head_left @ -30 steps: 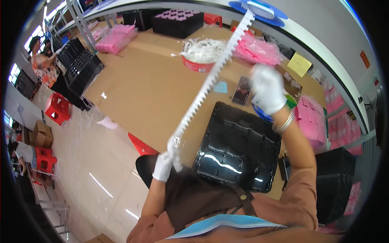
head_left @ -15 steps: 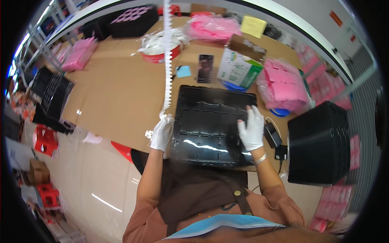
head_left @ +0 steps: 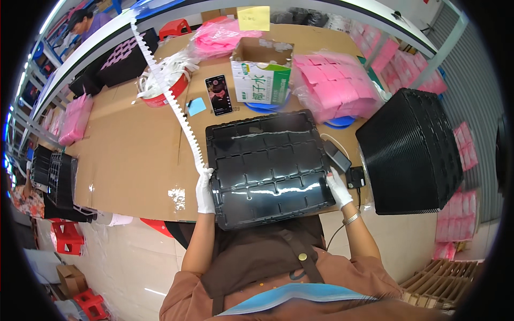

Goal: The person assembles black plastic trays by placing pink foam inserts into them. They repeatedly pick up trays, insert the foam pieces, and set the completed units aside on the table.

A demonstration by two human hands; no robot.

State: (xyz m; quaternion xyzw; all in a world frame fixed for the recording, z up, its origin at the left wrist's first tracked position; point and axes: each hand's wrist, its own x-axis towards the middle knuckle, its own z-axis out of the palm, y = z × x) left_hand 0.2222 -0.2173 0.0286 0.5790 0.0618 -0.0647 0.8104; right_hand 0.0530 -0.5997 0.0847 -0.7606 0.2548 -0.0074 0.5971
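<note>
A black plastic tray [head_left: 267, 166], ribbed and glossy, lies in front of me at the table's near edge, turned slightly askew. My left hand [head_left: 205, 191], in a white glove, is closed at the tray's left edge. From its fingers a long white notched strip [head_left: 183, 122] runs up and away to the far left. My right hand [head_left: 339, 189], also gloved in white, grips the tray's right edge, its fingertips partly hidden by the rim. The underside of the tray is hidden.
A tall stack of black trays [head_left: 409, 155] stands at the right, beside a black adapter [head_left: 355, 177]. Farther back are a phone [head_left: 218, 95], a cardboard carton [head_left: 261, 75], bagged pink pieces [head_left: 337, 85] and a red-rimmed roll of white strip [head_left: 163, 95]. A person [head_left: 88, 25] is at the far left.
My right hand has moved from the tray's top to its right edge. The tray has turned a little counter-clockwise. My left hand stays at the left edge with the strip; the view has shifted.
</note>
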